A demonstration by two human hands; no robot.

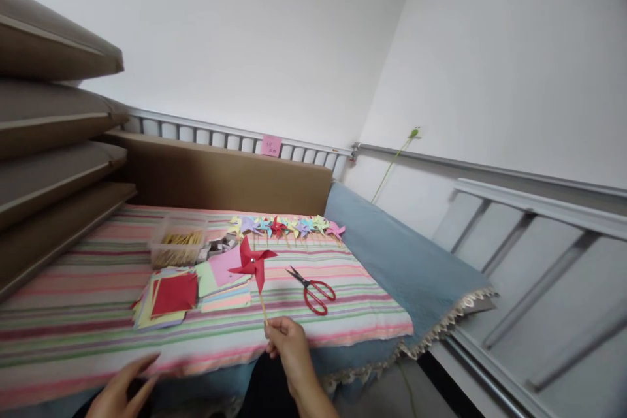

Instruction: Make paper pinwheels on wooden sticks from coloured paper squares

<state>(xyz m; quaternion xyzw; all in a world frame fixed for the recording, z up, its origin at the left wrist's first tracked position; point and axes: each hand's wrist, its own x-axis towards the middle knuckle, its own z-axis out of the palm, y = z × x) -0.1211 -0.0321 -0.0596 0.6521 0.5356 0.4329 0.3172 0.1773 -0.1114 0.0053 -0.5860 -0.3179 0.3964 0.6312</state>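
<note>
A red paper pinwheel (pixel 253 264) on a thin wooden stick stands upright in front of me. My right hand (pixel 289 345) pinches the lower end of its stick at the table's front edge. My left hand (pixel 125 392) hovers near the front edge at lower left, fingers apart and holding nothing. Beyond the pinwheel lie pink and green paper sheets (pixel 213 279). To its right rest open-bladed scissors (pixel 313 290) with red handles. A stack of paper squares with a red sheet (pixel 175 294) on top sits between the left hand and the box.
Several finished pinwheels (pixel 277 227) line the back of the striped cloth (pixel 88 320). A clear plastic box (pixel 159 255) holds thin wooden sticks. Large brown cushions (pixel 53 137) are stacked at left. A pink note (pixel 271 145) is fixed to the rail behind.
</note>
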